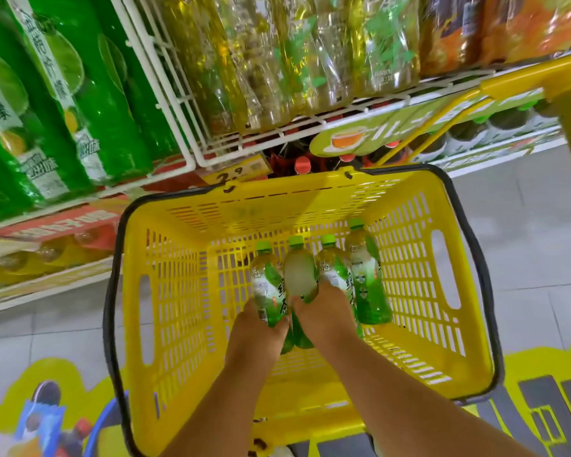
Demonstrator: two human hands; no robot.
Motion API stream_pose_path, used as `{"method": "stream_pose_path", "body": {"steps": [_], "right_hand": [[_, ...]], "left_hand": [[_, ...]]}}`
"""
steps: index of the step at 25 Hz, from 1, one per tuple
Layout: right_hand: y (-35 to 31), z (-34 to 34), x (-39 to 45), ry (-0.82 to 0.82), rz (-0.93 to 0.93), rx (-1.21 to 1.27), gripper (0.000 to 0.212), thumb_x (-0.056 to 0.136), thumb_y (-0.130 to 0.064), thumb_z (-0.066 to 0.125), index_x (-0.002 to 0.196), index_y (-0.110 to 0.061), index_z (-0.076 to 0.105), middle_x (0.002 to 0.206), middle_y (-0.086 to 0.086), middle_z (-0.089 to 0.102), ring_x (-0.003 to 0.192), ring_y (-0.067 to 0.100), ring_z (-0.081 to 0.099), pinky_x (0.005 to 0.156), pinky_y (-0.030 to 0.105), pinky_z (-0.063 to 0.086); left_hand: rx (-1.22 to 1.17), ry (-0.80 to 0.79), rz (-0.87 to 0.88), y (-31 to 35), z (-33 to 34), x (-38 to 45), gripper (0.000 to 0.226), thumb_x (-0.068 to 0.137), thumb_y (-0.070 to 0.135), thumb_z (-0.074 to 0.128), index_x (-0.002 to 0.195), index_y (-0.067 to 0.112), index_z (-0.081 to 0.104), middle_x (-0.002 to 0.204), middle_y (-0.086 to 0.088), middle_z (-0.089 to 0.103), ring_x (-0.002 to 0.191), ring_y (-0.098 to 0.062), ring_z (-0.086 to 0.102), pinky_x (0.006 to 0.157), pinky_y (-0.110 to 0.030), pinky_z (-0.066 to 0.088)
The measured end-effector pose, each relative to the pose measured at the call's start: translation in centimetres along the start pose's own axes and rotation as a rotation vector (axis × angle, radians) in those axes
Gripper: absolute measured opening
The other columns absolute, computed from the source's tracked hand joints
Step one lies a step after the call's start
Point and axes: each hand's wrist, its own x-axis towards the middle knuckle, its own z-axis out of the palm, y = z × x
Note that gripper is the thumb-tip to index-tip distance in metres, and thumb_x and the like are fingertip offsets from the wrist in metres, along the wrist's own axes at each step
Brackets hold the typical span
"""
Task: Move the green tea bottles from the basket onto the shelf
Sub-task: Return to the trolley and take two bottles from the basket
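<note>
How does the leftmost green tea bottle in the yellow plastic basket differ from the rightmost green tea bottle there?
The leftmost green tea bottle is gripped at its lower end by the left hand; the rightmost green tea bottle is touched by no hand. The leftmost bottle presses against its neighbour, while the rightmost bottle lies with its cap further toward the far wall of the yellow plastic basket. Both have green caps and green-and-white labels.

Both forearms reach fwd & down side by side, left hand [256,328] & right hand [323,313] each w/ fingers curled, gripping.
</note>
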Motion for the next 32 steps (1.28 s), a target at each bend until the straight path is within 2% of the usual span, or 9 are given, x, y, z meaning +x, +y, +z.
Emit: {"method": "stream_pose_path", "body": {"steps": [4,6,8,15,19,21,23,27,32], "right_hand": [[-0.2,1.5,0.5,0.010,0.007,0.016,0.038,0.090,-0.024,0.069,0.124,-0.013,0.056,0.101,0.004,0.068,0.083,0.022,0.065,0.058,0.028,0.048],[0.0,2.1,0.8,-0.012,0.011,0.012,0.052,0.091,-0.025,0.073,0.137,-0.014,0.049,0.115,0.007,0.066,0.098,0.025,0.068,0.069,0.031,0.052],[0.0,2.6,1.4,-0.011,0.038,-0.003,0.067,0.091,-0.030,0.076,0.146,-0.011,0.043,0.117,0.007,0.065,0.093,0.024,0.067,0.065,0.027,0.048],[0.0,0.4,0.8,-0.043,0.000,0.156,0.025,0.079,-0.037,0.083,0.092,-0.023,0.068,0.079,-0.006,0.070,0.072,0.016,0.067,0.059,0.031,0.055],[-1.1,-4.0,-2.9,-0.015,-0.068,0.213,0.033,0.082,-0.033,0.082,0.069,-0.027,0.053,0.061,-0.012,0.054,0.053,0.002,0.047,0.048,0.019,0.031],[-1.8,-6.4,-5.1,-0.014,-0.106,0.238,0.028,0.082,-0.033,0.082,0.073,-0.026,0.057,0.060,-0.013,0.058,0.050,-0.003,0.050,0.045,0.013,0.032],[-2.4,-9.3,-7.5,-0.006,-0.147,0.274,0.022,0.081,-0.033,0.083,0.077,-0.026,0.063,0.058,-0.020,0.062,0.051,-0.008,0.055,0.046,0.012,0.037],[-4.8,-15.2,-13.5,0.007,-0.161,0.357,0.025,0.078,-0.035,0.085,0.100,-0.030,0.074,0.086,-0.017,0.076,0.075,-0.004,0.069,0.064,0.024,0.056],[-8.2,-21.8,-22.4,0.035,-0.254,0.387,0.034,0.072,-0.044,0.085,0.103,-0.035,0.074,0.089,-0.019,0.076,0.082,-0.002,0.071,0.074,0.030,0.060]], "left_hand": [[-0.047,0.000,-0.068,0.1,0.1,1.7,0.063,0.080,0.050,0.077,0.128,0.019,0.050,0.120,-0.003,0.063,0.105,-0.025,0.064,0.080,-0.032,0.051],[-0.049,0.020,-0.079,-0.1,0.1,2.1,0.066,0.078,0.052,0.079,0.129,0.018,0.051,0.121,-0.003,0.063,0.105,-0.026,0.065,0.080,-0.033,0.053],[-0.022,0.035,-0.066,-0.5,0.1,2.5,0.069,0.079,0.048,0.080,0.133,0.017,0.051,0.126,-0.004,0.064,0.112,-0.025,0.063,0.084,-0.031,0.052],[-0.144,0.041,-0.085,-0.4,-1.9,0.8,0.054,0.082,0.048,0.078,0.125,0.020,0.062,0.123,-0.001,0.069,0.099,-0.022,0.065,0.080,-0.032,0.051],[-0.257,0.039,-0.020,1.0,-5.3,-3.2,0.034,0.081,0.045,0.080,0.106,0.030,0.063,0.123,-0.001,0.069,0.105,-0.021,0.063,0.084,-0.031,0.047],[-0.236,0.051,0.032,1.9,-7.4,-5.5,0.029,0.082,0.046,0.079,0.102,0.035,0.060,0.122,0.001,0.068,0.113,-0.023,0.062,0.080,-0.030,0.044],[-0.222,0.085,0.068,3.2,-9.3,-8.1,0.031,0.081,0.049,0.078,0.103,0.037,0.060,0.113,0.003,0.066,0.100,-0.024,0.063,0.075,-0.032,0.046],[-0.252,0.116,0.143,5.9,-14.5,-14.5,0.049,0.077,0.059,0.077,0.117,0.035,0.065,0.114,0.010,0.067,0.093,-0.016,0.064,0.071,-0.031,0.049],[-0.352,0.154,0.224,8.6,-20.8,-25.0,0.070,0.070,0.066,0.076,0.131,0.034,0.062,0.120,0.014,0.068,0.095,-0.006,0.065,0.073,-0.028,0.051]]}}
